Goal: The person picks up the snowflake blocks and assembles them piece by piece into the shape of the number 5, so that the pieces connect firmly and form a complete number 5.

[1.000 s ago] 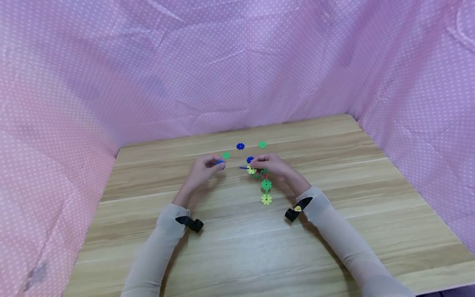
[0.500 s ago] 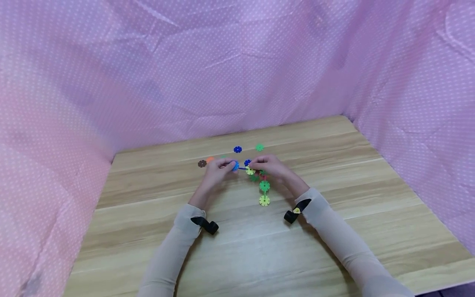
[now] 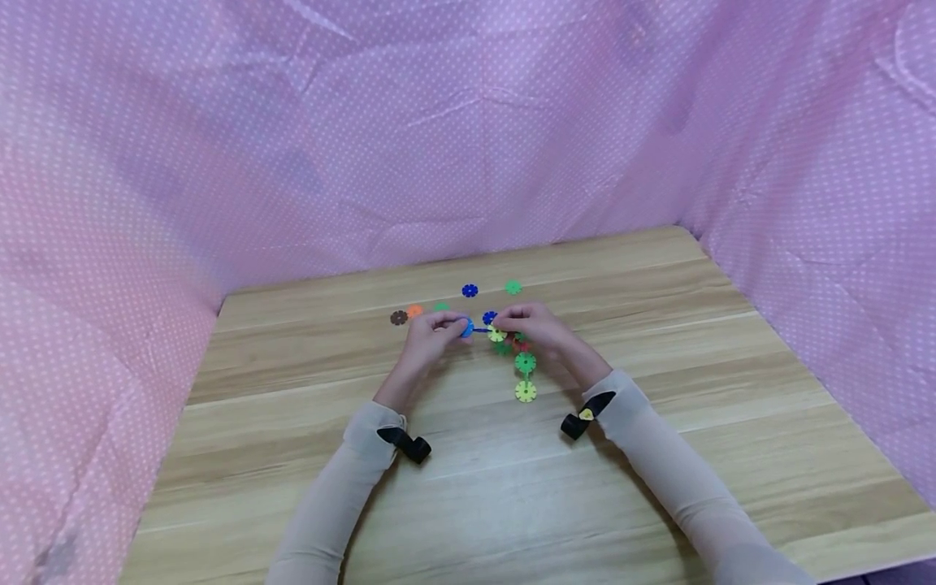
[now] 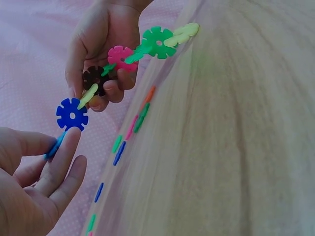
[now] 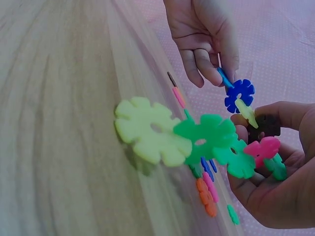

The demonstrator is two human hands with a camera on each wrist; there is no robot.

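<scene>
- Tbl (image 3: 468, 504): loose discs (image 3: 467, 290) past hands.
- Chain (image 4: 120, 57): held over tbl, dk-blue disc (image 4: 65, 121) at far end.
- R hand (image 3: 539, 327): fingers curled, gripping chain nr brown disc (image 4: 92, 78).
- L hand (image 3: 430, 337): pinching lt-blue disc (image 4: 55, 144).
- Lt-blue disc: apart from chain 1 s ago, now touching dk-blue; looks like join begun, fully slotted? can't tell.

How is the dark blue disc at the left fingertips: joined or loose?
Joined: both wrist views show a pale yellow disc slotted into the rim of the dark blue disc.
</scene>
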